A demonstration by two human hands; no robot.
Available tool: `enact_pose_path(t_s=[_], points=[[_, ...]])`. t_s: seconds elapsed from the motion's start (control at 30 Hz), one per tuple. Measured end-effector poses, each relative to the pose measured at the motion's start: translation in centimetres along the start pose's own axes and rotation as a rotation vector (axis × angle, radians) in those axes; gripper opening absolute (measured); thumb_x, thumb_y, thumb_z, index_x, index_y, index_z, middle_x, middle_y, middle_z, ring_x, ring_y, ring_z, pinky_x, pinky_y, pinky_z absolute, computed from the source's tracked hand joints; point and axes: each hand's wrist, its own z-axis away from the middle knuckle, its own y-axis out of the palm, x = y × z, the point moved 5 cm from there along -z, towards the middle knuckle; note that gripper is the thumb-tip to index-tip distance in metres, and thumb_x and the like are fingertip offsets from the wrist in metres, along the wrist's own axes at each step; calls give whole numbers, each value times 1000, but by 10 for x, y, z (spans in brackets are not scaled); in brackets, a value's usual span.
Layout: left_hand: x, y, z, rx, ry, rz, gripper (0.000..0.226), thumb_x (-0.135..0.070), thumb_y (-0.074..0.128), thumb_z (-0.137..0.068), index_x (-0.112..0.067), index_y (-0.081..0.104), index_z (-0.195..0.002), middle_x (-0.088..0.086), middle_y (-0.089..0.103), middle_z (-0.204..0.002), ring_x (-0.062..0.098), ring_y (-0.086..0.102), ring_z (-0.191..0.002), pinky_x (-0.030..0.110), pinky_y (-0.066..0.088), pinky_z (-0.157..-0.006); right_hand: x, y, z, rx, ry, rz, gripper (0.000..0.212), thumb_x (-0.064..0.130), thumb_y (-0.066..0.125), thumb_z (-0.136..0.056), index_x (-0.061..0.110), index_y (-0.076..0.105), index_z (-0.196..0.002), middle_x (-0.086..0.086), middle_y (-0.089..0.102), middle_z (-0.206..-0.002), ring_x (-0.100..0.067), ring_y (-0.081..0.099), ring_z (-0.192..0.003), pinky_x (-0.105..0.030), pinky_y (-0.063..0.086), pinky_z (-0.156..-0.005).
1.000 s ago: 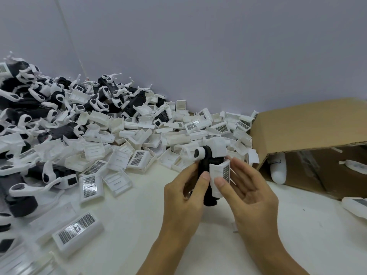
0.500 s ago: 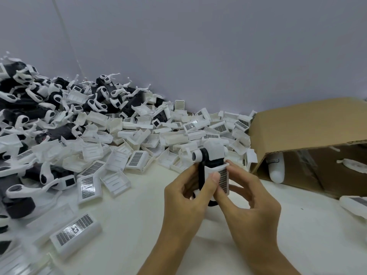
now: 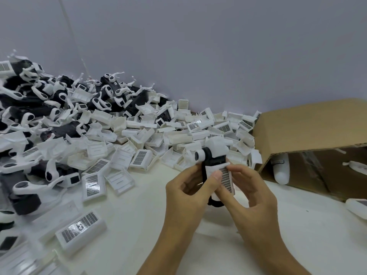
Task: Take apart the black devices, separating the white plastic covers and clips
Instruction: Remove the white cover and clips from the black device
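A black device (image 3: 208, 158) with a white clip (image 3: 215, 148) on top stands upright above the table, held between both hands. My left hand (image 3: 188, 195) grips its left side, the thumb pressing on the white plastic cover (image 3: 225, 176) with the printed label. My right hand (image 3: 250, 195) holds the cover from the right, fingers curled round its edge. The device's lower end (image 3: 215, 203) shows black beneath my thumbs.
A large heap of white covers (image 3: 139, 139) spreads across the table's back. Black devices with white clips (image 3: 35, 108) pile up at the left. An open cardboard box (image 3: 309, 135) lies on its side at the right, with white parts (image 3: 281, 171) inside.
My right hand's fingers went from spread to curled round the labelled cover. Both thumbs now press on the cover, and the device sits slightly lower between the hands.
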Motion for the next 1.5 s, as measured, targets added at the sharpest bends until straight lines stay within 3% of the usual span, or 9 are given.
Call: enact_pose_path(t_s=[0.13, 0.4, 0.6, 0.87, 1.0, 1.13, 1.23, 1.33, 1.5], points=[[6, -5, -5, -42, -100, 87, 25, -33, 74, -82, -18, 81, -101, 8, 79, -102, 23, 74, -99, 29, 59, -84, -5, 3, -1, 31, 119, -224, 29, 13, 74, -86, 14, 66, -114, 3, 74, -116, -13, 69, -112, -17, 54, -84], [6, 0, -4, -53, -86, 52, 32, -44, 70, -77, -17, 82, -91, 6, 79, -92, 20, 77, -88, 22, 59, -72, -13, 7, -5, 79, 350, -143, 44, 57, 65, -87, 17, 80, -98, -4, 78, -99, -20, 73, -100, -42, 54, -92], [3, 2, -3, -21, -44, -10, 20, -37, 70, -83, -22, 82, -90, 4, 80, -90, 19, 77, -87, 23, 59, -74, -3, 2, -5, 10, 183, 22, 32, 48, 56, -85, 27, 75, -69, -3, 68, -71, -12, 65, -69, -23, 52, -64], [-2, 10, 2, 142, 19, -55, 22, -16, 72, -88, -29, 80, -104, -2, 79, -103, 14, 75, -99, 19, 58, -76, -3, -2, -4, -32, 177, -26, 31, 49, 59, -89, 26, 79, -83, -6, 72, -84, -18, 68, -80, -21, 54, -70], [-13, 3, 3, 54, 192, -228, 16, -38, 74, -85, -29, 80, -97, -10, 79, -94, 8, 75, -92, 15, 56, -75, -6, 3, -2, 25, 338, -325, 23, 38, 66, -88, 25, 80, -101, -7, 77, -103, -19, 74, -97, -26, 58, -78], [-15, -15, 8, -158, 264, -312, 45, -60, 53, -85, -26, 79, -72, -9, 78, -82, 2, 71, -95, 8, 43, -84, -22, -2, -1, -70, 825, -844, 36, 32, 63, -75, 10, 79, -99, -10, 75, -89, -18, 64, -60, -29, 53, -46], [-12, -14, 8, -134, 234, -274, 41, -61, 51, -86, -30, 77, -80, -5, 77, -78, 6, 73, -87, 9, 46, -82, -24, -15, -8, -222, 750, -1272, 40, 20, 64, -76, 3, 73, -111, -14, 72, -100, -16, 57, -54, -27, 48, -46], [-8, 1, 9, 22, 209, -268, 36, -61, 60, -83, -32, 78, -93, -8, 78, -92, 6, 72, -94, 12, 50, -82, -22, -17, -8, -216, 589, -900, 41, 30, 76, -76, 19, 74, -115, -9, 75, -99, -17, 69, -66, -27, 57, -55], [4, 3, 5, 25, -93, -23, 27, -46, 76, -82, -21, 79, -93, 11, 77, -97, 23, 73, -93, 27, 55, -78, 20, 9, 14, -22, -422, 521, 33, 37, 74, -80, 24, 75, -110, 3, 63, -125, -11, 62, -114, -29, 50, -93]])
